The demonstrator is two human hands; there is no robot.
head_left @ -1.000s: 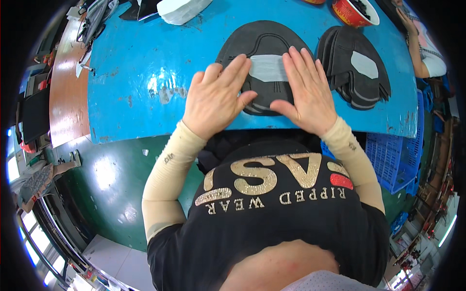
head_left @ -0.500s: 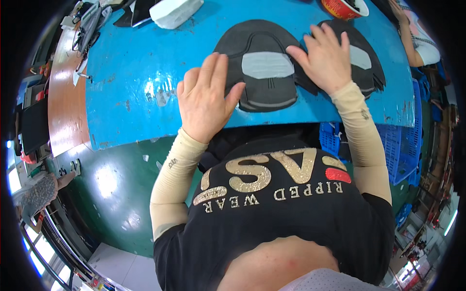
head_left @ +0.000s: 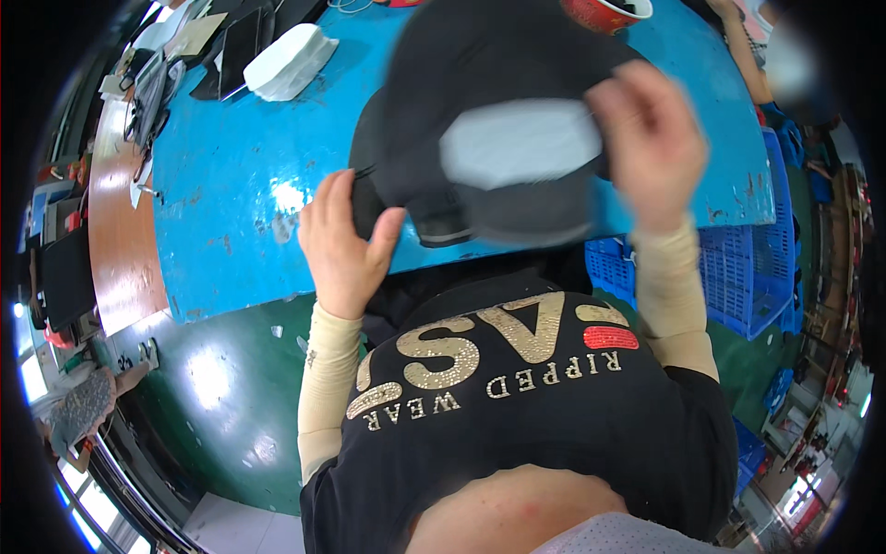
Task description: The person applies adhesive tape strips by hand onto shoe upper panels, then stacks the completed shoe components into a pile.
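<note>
A black, rounded padded fabric panel (head_left: 480, 60) with a white oblong patch (head_left: 521, 143) is held up over the blue table, blurred by motion. My right hand (head_left: 657, 148), also blurred, is closed on its right edge. Beneath it lies a second black panel (head_left: 365, 138), of which only the left side and part of the lower edge show. My left hand (head_left: 343, 249) rests at that lower panel's left edge, fingers stretched out and thumb apart. Cream sleeves cover both my forearms.
The blue table (head_left: 231, 194) has a white angular block (head_left: 291, 63) and dark flat pieces (head_left: 242, 51) at its far left. A red bowl (head_left: 604, 14) stands at the far right, near another person's arm (head_left: 746, 51). Blue crates (head_left: 748, 277) stand beside the table's right end.
The right-hand panel has been lifted and carried left over the other one by my right hand. My left hand has shifted left and nearer, still at the lower panel's edge.
</note>
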